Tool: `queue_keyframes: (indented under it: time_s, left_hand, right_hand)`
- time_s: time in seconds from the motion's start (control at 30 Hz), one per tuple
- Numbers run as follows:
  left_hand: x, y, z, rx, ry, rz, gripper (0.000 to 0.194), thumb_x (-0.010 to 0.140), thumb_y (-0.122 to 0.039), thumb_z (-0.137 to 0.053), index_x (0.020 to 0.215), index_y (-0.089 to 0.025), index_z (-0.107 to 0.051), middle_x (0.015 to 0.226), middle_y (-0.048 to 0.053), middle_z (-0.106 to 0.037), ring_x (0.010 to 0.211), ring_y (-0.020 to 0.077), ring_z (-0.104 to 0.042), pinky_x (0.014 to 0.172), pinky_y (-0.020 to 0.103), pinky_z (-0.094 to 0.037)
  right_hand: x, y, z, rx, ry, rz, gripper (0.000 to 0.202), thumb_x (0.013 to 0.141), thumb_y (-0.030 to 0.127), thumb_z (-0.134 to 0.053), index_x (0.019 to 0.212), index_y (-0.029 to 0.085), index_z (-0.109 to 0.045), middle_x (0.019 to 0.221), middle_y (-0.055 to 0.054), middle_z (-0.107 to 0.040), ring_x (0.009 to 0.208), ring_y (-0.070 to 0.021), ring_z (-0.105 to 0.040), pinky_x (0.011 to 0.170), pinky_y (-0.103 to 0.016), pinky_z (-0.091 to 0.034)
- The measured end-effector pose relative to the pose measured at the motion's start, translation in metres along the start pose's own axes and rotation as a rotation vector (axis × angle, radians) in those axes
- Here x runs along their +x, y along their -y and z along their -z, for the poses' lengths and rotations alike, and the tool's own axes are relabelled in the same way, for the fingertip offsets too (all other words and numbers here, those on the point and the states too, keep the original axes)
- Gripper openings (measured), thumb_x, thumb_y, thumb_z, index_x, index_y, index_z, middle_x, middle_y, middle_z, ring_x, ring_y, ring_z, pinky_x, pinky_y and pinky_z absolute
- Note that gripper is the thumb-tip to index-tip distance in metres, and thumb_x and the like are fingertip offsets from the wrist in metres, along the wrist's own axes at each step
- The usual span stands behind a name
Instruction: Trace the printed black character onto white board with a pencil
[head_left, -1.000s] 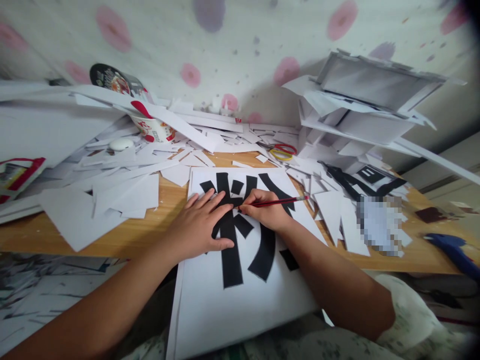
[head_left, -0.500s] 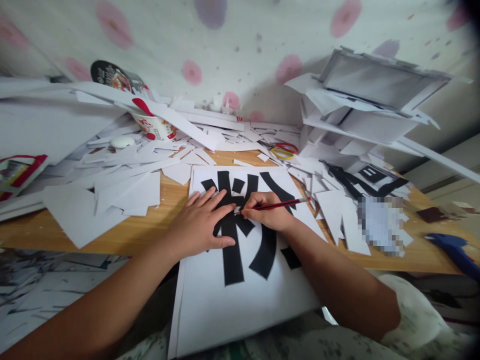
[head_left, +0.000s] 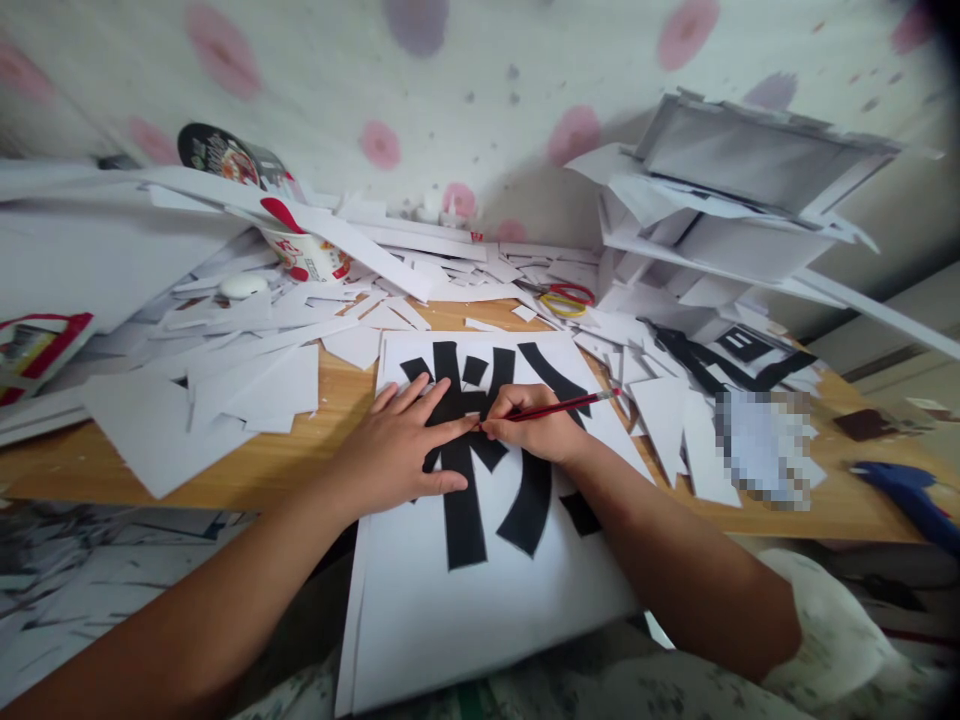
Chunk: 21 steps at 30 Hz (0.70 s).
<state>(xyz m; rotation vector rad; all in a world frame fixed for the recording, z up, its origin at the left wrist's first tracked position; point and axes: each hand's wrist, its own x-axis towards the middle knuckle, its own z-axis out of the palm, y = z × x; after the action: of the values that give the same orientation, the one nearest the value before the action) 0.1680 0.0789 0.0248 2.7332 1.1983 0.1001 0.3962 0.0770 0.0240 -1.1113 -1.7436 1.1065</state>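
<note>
A white sheet lies under both hands, overhanging the table's front edge. On it is a large black character made of paper strokes. My left hand rests flat on the left strokes, its fingers spread and the index finger reaching toward the pencil tip. Pinched in my right hand is a red and black pencil. Its tip is down at the character's middle, close by the left index fingertip, and its eraser end points right. My right hand partly covers the right-hand strokes.
White paper scraps litter the wooden table. Scissors with red and yellow handles lie behind the sheet. A paper cup with a red spoon stands back left, a white paper shelf model back right. A blue tool lies far right.
My left index finger has straightened slightly toward the pencil tip. The pencil tip has shifted a little to the right along the black stroke.
</note>
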Motion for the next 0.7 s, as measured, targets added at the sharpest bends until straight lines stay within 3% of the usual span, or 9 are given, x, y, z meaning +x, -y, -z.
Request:
queue_keyframes:
  time_s: [0.37,0.7]
  left_hand:
    - [0.0006,-0.0008,0.0008,-0.002,0.017,0.016,0.07,0.078,-0.07,-0.056,0.141,-0.045,-0.041,0.161,0.005,-0.015,0.147,0.0353,-0.011,0.115,0.056,-0.013]
    - [0.0011,-0.0017,0.0006,0.004,0.002,0.021,0.069,0.077,-0.069,-0.059,0.14,-0.046,-0.042,0.161,0.004,-0.016,0.147,0.0348,-0.012,0.115,0.055,-0.014]
  right_hand:
    - [0.0027,-0.0038,0.0024,-0.044,-0.117,0.042,0.019,0.067,0.022,-0.067,0.056,0.017,-0.052,0.059,0.002,-0.055,0.054,-0.0095,-0.048,0.05,-0.022,-0.038]
    - [0.0038,-0.0005,0.0041,-0.031,-0.072,0.03,0.019,0.066,0.021,-0.066,0.055,0.018,-0.05,0.057,0.002,-0.053,0.053,-0.0097,-0.047,0.049,-0.022,-0.036]
